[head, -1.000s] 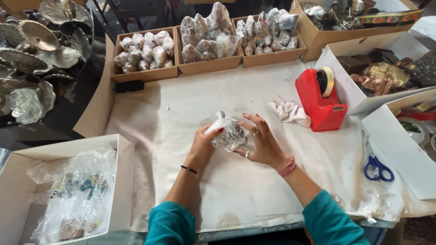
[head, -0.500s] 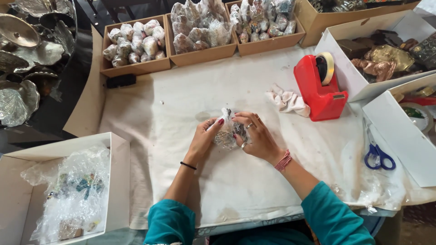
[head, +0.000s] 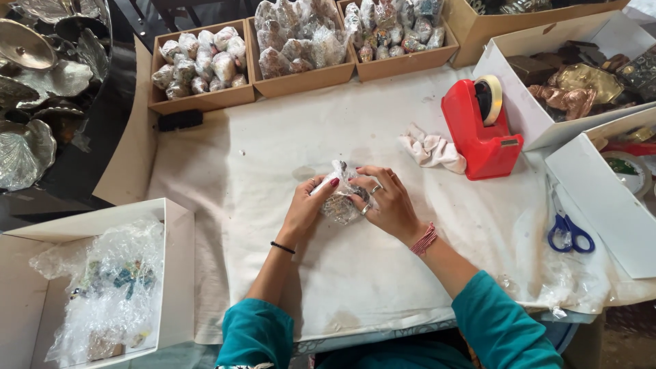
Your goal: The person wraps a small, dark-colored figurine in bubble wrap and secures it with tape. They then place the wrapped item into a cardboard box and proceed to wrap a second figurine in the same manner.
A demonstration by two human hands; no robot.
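Left of the red tape dispenser (head: 482,130), on the table's white cloth (head: 260,178), both hands, left (head: 309,205) and right (head: 386,201), close around a small bubble-wrapped bundle (head: 340,198). Wrapping seems nearly finished; sealing it would need tape.

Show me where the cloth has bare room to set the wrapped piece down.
Bare cloth lies between the cardboard trays and the hands, and below the right hand. Crowded right: tape dispenser, rag, scissors.

The wrapped bundle (head: 340,198) is half hidden, its contents too blurred to tell
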